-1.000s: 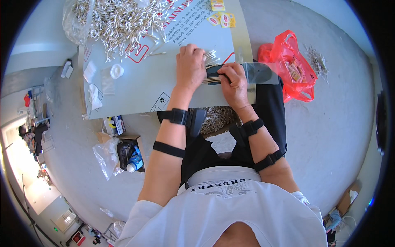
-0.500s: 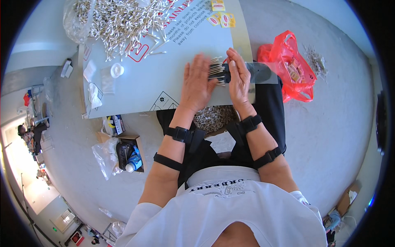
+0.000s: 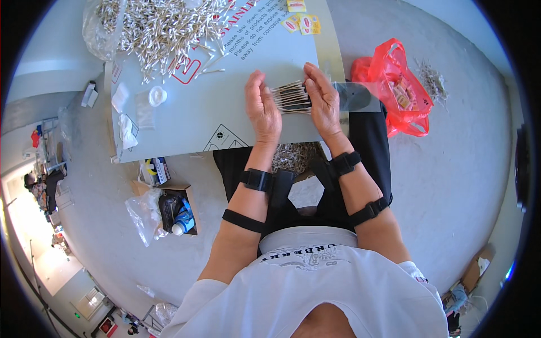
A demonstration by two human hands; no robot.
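- Left hand (image 3: 262, 110) and right hand (image 3: 323, 101) press flat-palmed, fingers open, on a bundle of cotton swabs (image 3: 290, 97) above the worktop (image 3: 186, 118).
- Uneven pressure could let swabs slip out and scatter.

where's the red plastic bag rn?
In the head view the red plastic bag lies on the grey floor at the person's right, just beyond the board's right edge and the right hand.

Packing workshop: heaped cotton swabs (image 3: 163, 28)
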